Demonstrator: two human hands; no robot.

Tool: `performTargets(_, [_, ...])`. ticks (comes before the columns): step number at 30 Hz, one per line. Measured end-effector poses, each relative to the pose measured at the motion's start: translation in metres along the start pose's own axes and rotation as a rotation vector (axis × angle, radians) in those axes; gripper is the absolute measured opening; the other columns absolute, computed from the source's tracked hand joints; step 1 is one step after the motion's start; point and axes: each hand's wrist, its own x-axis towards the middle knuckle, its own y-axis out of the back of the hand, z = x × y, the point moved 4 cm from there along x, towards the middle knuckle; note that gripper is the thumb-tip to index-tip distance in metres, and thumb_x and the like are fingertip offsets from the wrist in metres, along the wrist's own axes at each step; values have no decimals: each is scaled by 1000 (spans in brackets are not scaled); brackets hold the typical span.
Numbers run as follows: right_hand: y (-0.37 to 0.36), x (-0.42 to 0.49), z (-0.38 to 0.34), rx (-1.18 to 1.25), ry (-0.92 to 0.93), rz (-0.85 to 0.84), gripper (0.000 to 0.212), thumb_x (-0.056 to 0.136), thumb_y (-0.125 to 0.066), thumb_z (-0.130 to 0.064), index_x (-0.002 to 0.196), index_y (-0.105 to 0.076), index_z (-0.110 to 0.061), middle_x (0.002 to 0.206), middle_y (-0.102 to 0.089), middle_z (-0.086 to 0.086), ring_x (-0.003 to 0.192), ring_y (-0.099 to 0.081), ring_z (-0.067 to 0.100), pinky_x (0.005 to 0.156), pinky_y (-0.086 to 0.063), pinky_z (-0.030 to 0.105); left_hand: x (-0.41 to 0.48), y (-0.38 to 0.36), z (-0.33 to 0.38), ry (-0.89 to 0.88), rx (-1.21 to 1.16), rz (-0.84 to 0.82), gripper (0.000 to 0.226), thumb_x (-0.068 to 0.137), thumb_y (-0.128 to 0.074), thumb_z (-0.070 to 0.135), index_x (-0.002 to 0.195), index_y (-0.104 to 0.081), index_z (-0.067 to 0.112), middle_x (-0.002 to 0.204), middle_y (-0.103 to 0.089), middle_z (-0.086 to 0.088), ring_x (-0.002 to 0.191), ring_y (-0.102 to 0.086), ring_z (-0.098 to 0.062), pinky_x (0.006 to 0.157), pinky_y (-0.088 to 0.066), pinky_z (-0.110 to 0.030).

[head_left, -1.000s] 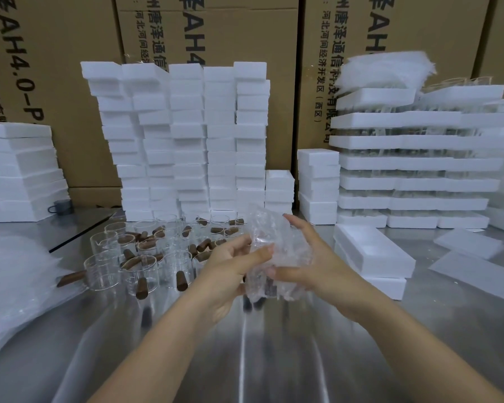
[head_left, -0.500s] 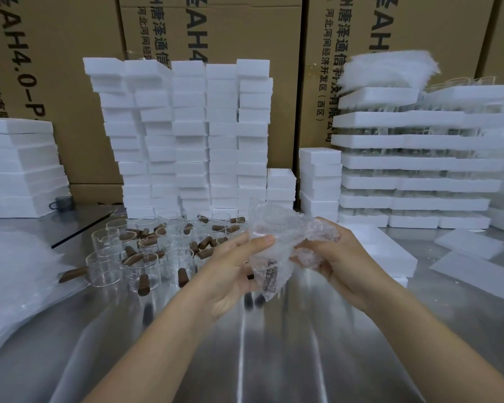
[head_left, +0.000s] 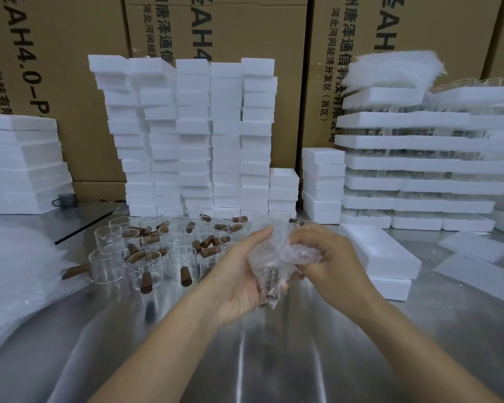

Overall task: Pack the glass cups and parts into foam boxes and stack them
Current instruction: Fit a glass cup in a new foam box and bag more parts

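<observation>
Both hands hold one bubble-wrap bundle point(head_left: 277, 251) above the steel table point(head_left: 274, 359); a dark brown part shows through the wrap at its lower end. My left hand point(head_left: 242, 274) cups the bundle from below with the thumb up along its left side. My right hand point(head_left: 329, 257) grips the crumpled upper right of the wrap with curled fingers. Behind the hands stand several glass cups with brown wooden handles point(head_left: 146, 254). An open foam box point(head_left: 381, 251) lies on another just right of my right hand.
Tall stacks of small foam boxes point(head_left: 192, 135) rise behind the cups. Larger foam trays holding glassware point(head_left: 419, 164) are piled at the right, more foam point(head_left: 21, 167) at the left. Bubble-wrap sheets point(head_left: 15, 274) cover the left table. Loose foam lids point(head_left: 477, 257) lie far right; cardboard cartons point(head_left: 70, 68) back everything.
My right hand has pulled the top of the wrap down and crumpled it over the bundle. The bundle sits lower in my left palm, now more tightly closed.
</observation>
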Motion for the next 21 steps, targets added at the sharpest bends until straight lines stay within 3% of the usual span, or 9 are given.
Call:
performTargets(2, [-1,1,-1,-189,21,-37,39,76,-73,17,95,-80,-16,98,-69,-4,93,-65,6,75,-55,24,1,-2,-3,-5,11,-13,45,100,-75,35,124,-75,-2,129,-71,-29,94,-75,-34,63,-63,-32])
performTargets(4, [1,2,2,-297,-20,-79,28,76,-82,-11,101,-79,-22,102,-67,-11,101,-62,5,83,-47,23,3,-1,-4,-44,54,59,42,94,-80,32,120,-73,0,112,-77,-24,77,-77,-27,57,-61,-29])
performTargets(6, [0,1,4,-251,-152,-160,39,74,-74,-46,111,-76,-32,114,-65,-16,109,-61,1,88,-44,19,3,2,-2,-94,97,159,47,89,-82,31,124,-68,4,97,-80,-19,65,-75,-22,52,-58,-27])
performTargets(8, [-1,0,8,-160,-241,-222,56,77,-64,-66,124,-73,-38,128,-64,-19,122,-59,-1,103,-45,27,3,6,0,-137,126,244,55,87,-84,29,133,-62,9,94,-80,-15,63,-72,-20,51,-56,-26])
performTargets(10, [-1,0,9,-84,-249,-186,44,88,-68,-62,125,-74,-39,131,-68,-20,125,-60,-1,106,-45,32,2,8,2,-169,150,292,61,87,-85,28,140,-59,10,94,-78,-14,63,-70,-19,51,-54,-27])
performTargets(12, [2,2,8,-29,-236,-72,24,94,-78,-38,117,-77,-38,122,-73,-24,117,-65,-3,101,-48,28,2,7,3,-186,155,299,67,85,-87,25,143,-56,10,99,-78,-16,67,-71,-22,50,-53,-28])
performTargets(14, [3,3,9,33,-210,13,27,90,-83,-22,112,-75,-36,111,-75,-22,102,-69,1,91,-52,25,2,6,2,-187,120,304,79,81,-89,22,148,-49,11,106,-80,-19,71,-74,-25,50,-55,-30])
performTargets(18, [6,3,11,150,-223,182,37,85,-85,-11,108,-59,-26,105,-72,17,97,-69,36,90,-58,54,4,5,-4,-132,92,307,110,68,-96,22,160,-35,19,94,-83,-10,77,-77,-27,52,-56,-31])
performTargets(21, [4,1,12,137,-198,270,24,83,-82,-12,96,-64,-20,95,-74,12,93,-72,34,89,-58,59,5,2,-8,-110,124,281,93,66,-97,28,146,-52,15,92,-84,-6,77,-75,-24,54,-52,-31])
